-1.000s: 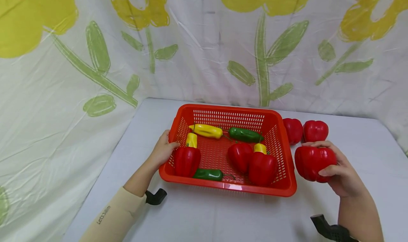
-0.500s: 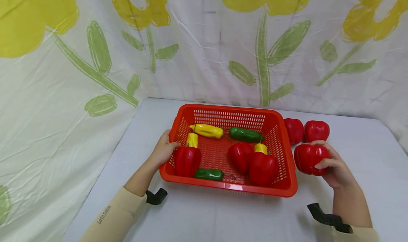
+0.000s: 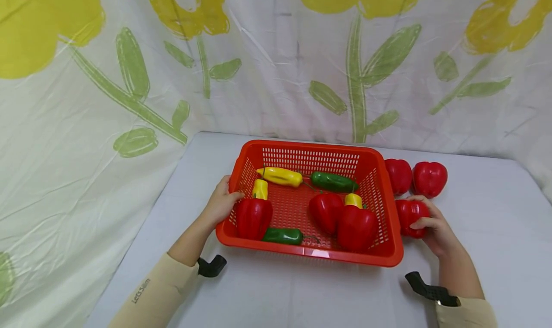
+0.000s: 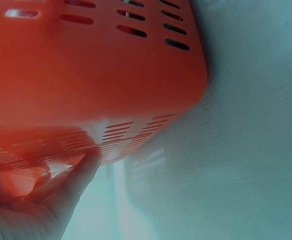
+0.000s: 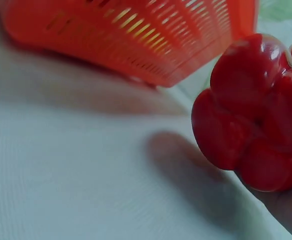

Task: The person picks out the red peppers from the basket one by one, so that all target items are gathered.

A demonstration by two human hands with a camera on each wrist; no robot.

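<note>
My left hand (image 3: 222, 202) grips the left rim of a red plastic basket (image 3: 302, 253); in the left wrist view its fingers lie against the slotted wall (image 4: 136, 75). Just outside the basket's right side, my right hand (image 3: 435, 229) holds a red bell pepper (image 3: 409, 217), thumb on the near side. The right wrist view shows that bell pepper (image 5: 258, 120) from its lobed end, its shadow apart from it on the table. Inside the basket are red bell peppers (image 3: 254, 218), a long yellow pepper (image 3: 282, 177), green peppers (image 3: 333, 181) and yellow pieces (image 3: 260, 189) partly hidden behind red ones.
Two more red bell peppers (image 3: 430, 179) stand on the white table (image 3: 302, 299) beyond my right hand, one close against the basket's right side. A white curtain (image 3: 267, 78) printed with yellow flowers hangs behind the table and on the left.
My right hand has moved left and slightly up the view with the bell pepper, bringing it close to the basket's right side. The left hand and basket have stayed in place.
</note>
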